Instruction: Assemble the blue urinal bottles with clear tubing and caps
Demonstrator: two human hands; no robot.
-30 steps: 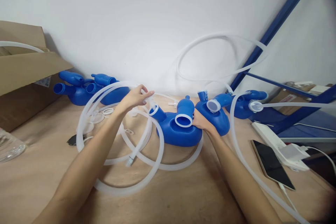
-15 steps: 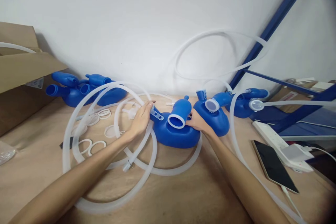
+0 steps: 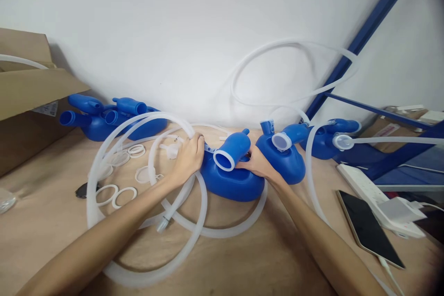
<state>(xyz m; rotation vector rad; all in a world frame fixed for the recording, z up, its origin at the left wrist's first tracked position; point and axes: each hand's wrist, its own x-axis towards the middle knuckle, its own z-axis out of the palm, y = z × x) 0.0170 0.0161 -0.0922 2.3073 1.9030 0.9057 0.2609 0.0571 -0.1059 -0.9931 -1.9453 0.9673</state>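
Observation:
A blue plastic bottle (image 3: 232, 186) lies near the middle of the table, with a wide blue spout piece (image 3: 236, 144) on top whose white-rimmed mouth faces the front left. My left hand (image 3: 190, 155) is closed round the left end of the bottle, beside a perforated strap. At the right of the spout, my right hand (image 3: 258, 163) grips the bottle's upper part; some of its fingertips are hidden behind the spout. Coils of translucent tube (image 3: 204, 203) run under and around my left hand and forearm. White rings (image 3: 124, 197) lie left of them.
More blue bottles stand at the back left (image 3: 95, 128) and on the right (image 3: 287, 164). A cardboard box (image 3: 31, 129) is at the far left. A phone (image 3: 369, 226) and a power strip (image 3: 362, 189) lie at the right. A tube loop leans on the wall.
My left hand's fingers have curled round the bottle's left end, where they were straighter before. The spout piece has shifted slightly left and its mouth has turned further left.

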